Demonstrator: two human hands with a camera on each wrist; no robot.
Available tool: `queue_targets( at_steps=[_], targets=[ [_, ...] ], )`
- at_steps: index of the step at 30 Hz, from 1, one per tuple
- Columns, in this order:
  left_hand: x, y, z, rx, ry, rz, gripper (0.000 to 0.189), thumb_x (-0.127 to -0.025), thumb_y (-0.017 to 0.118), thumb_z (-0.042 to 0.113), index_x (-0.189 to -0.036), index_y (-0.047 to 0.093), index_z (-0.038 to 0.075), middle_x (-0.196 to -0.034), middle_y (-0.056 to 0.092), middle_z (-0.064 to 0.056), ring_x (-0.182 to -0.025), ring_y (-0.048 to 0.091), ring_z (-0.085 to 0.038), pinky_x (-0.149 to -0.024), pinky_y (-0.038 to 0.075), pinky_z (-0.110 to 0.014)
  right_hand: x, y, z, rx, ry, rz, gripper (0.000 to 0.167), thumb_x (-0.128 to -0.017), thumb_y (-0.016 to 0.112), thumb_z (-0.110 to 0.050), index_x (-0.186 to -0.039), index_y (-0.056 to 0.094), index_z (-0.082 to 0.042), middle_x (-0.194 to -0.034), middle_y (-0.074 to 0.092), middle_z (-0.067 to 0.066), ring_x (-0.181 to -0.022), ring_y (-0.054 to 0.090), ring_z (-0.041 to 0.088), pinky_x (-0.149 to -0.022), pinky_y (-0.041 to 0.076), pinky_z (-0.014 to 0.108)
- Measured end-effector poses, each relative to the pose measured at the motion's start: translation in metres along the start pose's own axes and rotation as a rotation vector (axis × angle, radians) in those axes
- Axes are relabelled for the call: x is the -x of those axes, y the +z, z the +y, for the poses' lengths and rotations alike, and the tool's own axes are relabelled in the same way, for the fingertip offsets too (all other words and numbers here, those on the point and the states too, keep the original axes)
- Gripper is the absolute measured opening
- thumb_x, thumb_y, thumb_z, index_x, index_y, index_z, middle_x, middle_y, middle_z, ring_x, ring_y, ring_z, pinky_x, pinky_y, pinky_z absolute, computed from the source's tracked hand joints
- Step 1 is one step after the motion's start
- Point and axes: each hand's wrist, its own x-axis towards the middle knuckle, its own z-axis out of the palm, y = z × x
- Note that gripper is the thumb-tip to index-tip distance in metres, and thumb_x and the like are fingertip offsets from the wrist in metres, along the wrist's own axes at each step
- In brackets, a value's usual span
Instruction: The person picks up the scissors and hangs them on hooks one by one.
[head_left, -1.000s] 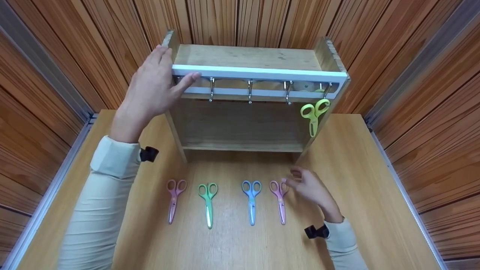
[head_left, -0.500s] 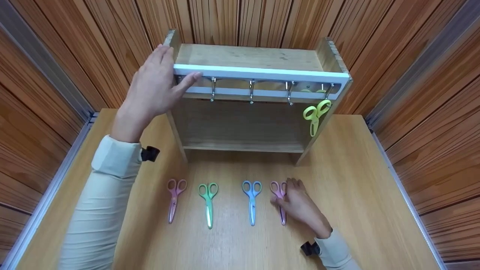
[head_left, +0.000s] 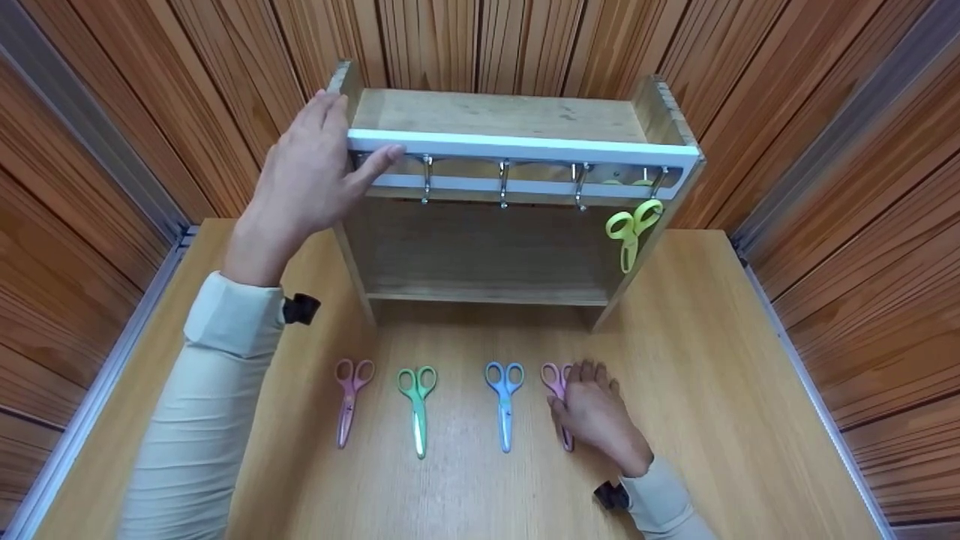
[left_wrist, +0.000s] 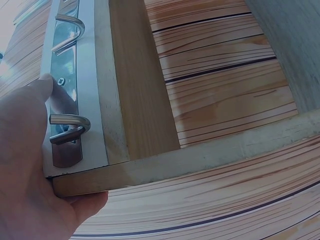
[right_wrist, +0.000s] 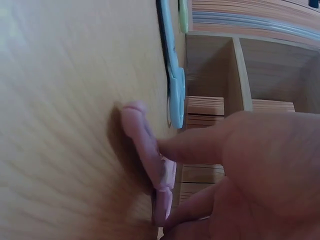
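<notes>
My left hand (head_left: 300, 169) grips the upper left corner of a wooden shelf unit (head_left: 487, 114), thumb over the white hook rail (head_left: 525, 142) and fingers along the side board (left_wrist: 215, 155). My right hand (head_left: 600, 416) is low over the rightmost pair of pink scissors (head_left: 559, 390) on the table. In the right wrist view, thumb and fingers pinch those scissors (right_wrist: 142, 140) from both sides; the hand covers part of them. To their left lie blue scissors (head_left: 504, 409), green scissors (head_left: 418, 420) and another pink pair (head_left: 347, 405), handles toward the shelf.
Yellow-green scissors (head_left: 628, 244) hang by a handle loop from the rightmost metal hook (head_left: 658, 180). Several other hooks along the rail hold nothing. Wood-panelled walls (head_left: 862, 187) enclose the table (head_left: 675, 315) at the back and both sides.
My right hand has come down and slightly left from beside the handles onto the right pink scissors, partly covering them. The left hand has kept its place on the shelf corner.
</notes>
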Motion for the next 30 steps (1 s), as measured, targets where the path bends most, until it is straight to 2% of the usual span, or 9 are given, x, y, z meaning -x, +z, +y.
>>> queue_targets(
  at_steps=[5, 9, 12, 14, 16, 19, 24, 27, 30],
  targets=[
    [0.0, 0.0, 0.0, 0.014, -0.005, -0.001, 0.098, -0.102, 0.045, 0.071, -0.166, 0.021, 0.0, -0.173, 0.023, -0.024, -0.164, 0.018, -0.039, -0.132, 0.023, -0.059, 0.001, 0.006, 0.0, 0.089, -0.058, 0.104, 0.072, -0.101, 0.065, -0.027, -0.148, 0.041, 0.022, -0.157, 0.037, 0.045, -0.147, 0.036, 0.064, -0.116, 0.038, 0.074],
    [0.0, 0.0, 0.0, 0.02, -0.002, 0.003, 0.098, -0.102, 0.045, 0.07, -0.166, 0.021, -0.001, -0.173, 0.024, -0.024, -0.164, 0.019, -0.039, -0.132, 0.022, -0.059, 0.001, 0.014, 0.001, 0.219, -0.178, 0.292, 0.059, -0.097, 0.065, -0.019, -0.133, 0.054, 0.026, -0.137, 0.057, 0.046, -0.127, 0.059, 0.061, -0.098, 0.059, 0.063],
    [0.0, 0.0, 0.0, 0.017, 0.002, 0.011, 0.098, -0.103, 0.045, 0.069, -0.165, 0.022, -0.004, -0.172, 0.025, -0.025, -0.164, 0.019, -0.039, -0.132, 0.023, -0.058, 0.0, 0.018, 0.003, 0.375, -0.283, 0.439, 0.048, -0.091, 0.067, -0.014, -0.119, 0.063, 0.026, -0.119, 0.069, 0.042, -0.11, 0.07, 0.054, -0.09, 0.064, 0.055],
    [0.0, 0.001, 0.0, 0.013, 0.009, 0.018, 0.098, -0.104, 0.044, 0.068, -0.164, 0.022, -0.005, -0.172, 0.026, -0.026, -0.164, 0.02, -0.04, -0.132, 0.023, -0.058, 0.0, 0.019, 0.004, 0.466, -0.32, 0.49, 0.045, -0.089, 0.069, -0.013, -0.114, 0.067, 0.024, -0.113, 0.072, 0.039, -0.104, 0.073, 0.051, -0.088, 0.066, 0.051],
    [0.0, 0.001, 0.001, 0.008, 0.013, 0.019, 0.098, -0.104, 0.044, 0.069, -0.164, 0.022, -0.005, -0.172, 0.025, -0.027, -0.164, 0.021, -0.04, -0.132, 0.024, -0.058, 0.0, 0.019, 0.004, 0.551, -0.34, 0.502, 0.044, -0.088, 0.072, -0.014, -0.112, 0.068, 0.023, -0.109, 0.073, 0.038, -0.101, 0.076, 0.048, -0.089, 0.066, 0.049],
    [0.0, 0.0, 0.002, 0.004, 0.013, 0.017, 0.098, -0.104, 0.043, 0.069, -0.165, 0.021, -0.004, -0.172, 0.025, -0.026, -0.164, 0.02, -0.04, -0.132, 0.023, -0.058, 0.001, 0.018, 0.003, 0.624, -0.333, 0.465, 0.044, -0.09, 0.074, -0.013, -0.115, 0.068, 0.023, -0.112, 0.073, 0.037, -0.103, 0.076, 0.047, -0.09, 0.065, 0.048],
    [0.0, 0.0, 0.001, 0.008, 0.003, 0.013, 0.098, -0.103, 0.043, 0.07, -0.165, 0.021, -0.003, -0.173, 0.024, -0.025, -0.164, 0.019, -0.039, -0.132, 0.022, -0.058, 0.0, 0.017, 0.003, 0.747, -0.338, 0.455, 0.027, -0.092, 0.068, 0.007, -0.115, 0.068, 0.022, -0.11, 0.075, 0.035, -0.101, 0.078, 0.042, -0.089, 0.066, 0.044],
    [0.0, 0.0, 0.001, 0.01, -0.001, 0.011, 0.097, -0.103, 0.044, 0.069, -0.166, 0.021, -0.002, -0.173, 0.024, -0.024, -0.165, 0.018, -0.039, -0.132, 0.022, -0.058, -0.001, 0.016, 0.005, 0.773, -0.349, 0.485, 0.022, -0.089, 0.069, 0.014, -0.11, 0.07, 0.02, -0.107, 0.076, 0.032, -0.096, 0.079, 0.037, -0.086, 0.066, 0.041],
    [0.0, 0.001, 0.0, 0.013, -0.005, 0.009, 0.097, -0.103, 0.045, 0.069, -0.166, 0.021, -0.001, -0.173, 0.024, -0.024, -0.165, 0.019, -0.039, -0.131, 0.023, -0.059, -0.001, 0.011, 0.009, 0.745, -0.366, 0.48, 0.021, -0.085, 0.073, 0.015, -0.106, 0.07, 0.015, -0.1, 0.076, 0.028, -0.088, 0.078, 0.033, -0.074, 0.067, 0.036]
  ],
)
